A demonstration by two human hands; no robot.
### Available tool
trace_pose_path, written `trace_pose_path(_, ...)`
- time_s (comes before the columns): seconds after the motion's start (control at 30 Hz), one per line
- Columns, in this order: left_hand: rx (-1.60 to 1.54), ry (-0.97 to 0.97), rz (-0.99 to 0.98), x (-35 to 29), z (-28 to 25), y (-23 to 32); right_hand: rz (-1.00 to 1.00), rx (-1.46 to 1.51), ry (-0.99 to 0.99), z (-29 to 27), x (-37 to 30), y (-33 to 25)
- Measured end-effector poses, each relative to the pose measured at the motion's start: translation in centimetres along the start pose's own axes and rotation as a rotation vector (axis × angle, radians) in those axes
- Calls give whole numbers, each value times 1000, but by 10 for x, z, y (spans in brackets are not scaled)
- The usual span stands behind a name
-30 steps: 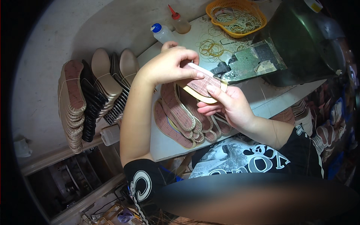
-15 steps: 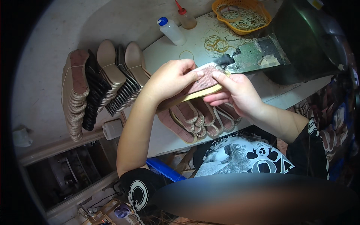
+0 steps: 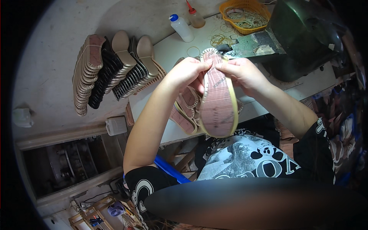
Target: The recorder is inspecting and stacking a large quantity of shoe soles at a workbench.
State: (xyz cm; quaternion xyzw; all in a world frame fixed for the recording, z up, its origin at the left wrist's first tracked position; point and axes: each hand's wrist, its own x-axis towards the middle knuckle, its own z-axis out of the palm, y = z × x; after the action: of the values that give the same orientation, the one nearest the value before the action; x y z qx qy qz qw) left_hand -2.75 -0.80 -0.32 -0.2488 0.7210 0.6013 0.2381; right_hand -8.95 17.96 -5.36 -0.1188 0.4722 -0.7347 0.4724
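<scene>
Both my hands hold a shoe insole [image 3: 219, 107] with a ribbed pink underside, pleated cream wrapping along its left edge and a yellowish strip along its right. Its narrow end is up near the machine's dark tip [image 3: 223, 48], and its wide end hangs toward my body. My left hand [image 3: 193, 73] grips the left edge, thumb on the pink face. My right hand [image 3: 243, 74] pinches the right edge near the narrow end, its thumb also on the face. Behind the held insole, several similar insoles [image 3: 184, 119] lie on the table, partly hidden.
A green machine [image 3: 255, 45] with a large dark housing [image 3: 306, 38] stands at right. Banded stacks of beige and black insoles [image 3: 86, 76] stand at left. At the back are a blue-capped bottle [image 3: 182, 28], a red-tipped bottle [image 3: 196, 18] and a yellow basket [image 3: 245, 28] of rubber bands.
The insole has turned from lying slantwise under my hands to pointing lengthwise toward me, its pink face fully showing. Both hands still grip it, and the view has shifted slightly.
</scene>
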Motion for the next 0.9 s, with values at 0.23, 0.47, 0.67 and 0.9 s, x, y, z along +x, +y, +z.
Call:
trace_pose_path(0.23,-56,67,31,8,2,-1,123,-221,-178,-6,-63,2)
trace_pose_path(0.47,117,279,189,33,-21,-10,-53,-71,13,-4,-37,28)
trace_pose_path(0.67,332,755,461,33,-9,-29,-27,14,28,2,-11,17)
trace_pose_path(0.9,-314,118,350,15,4,-20,-16,105,45,7,-13,15)
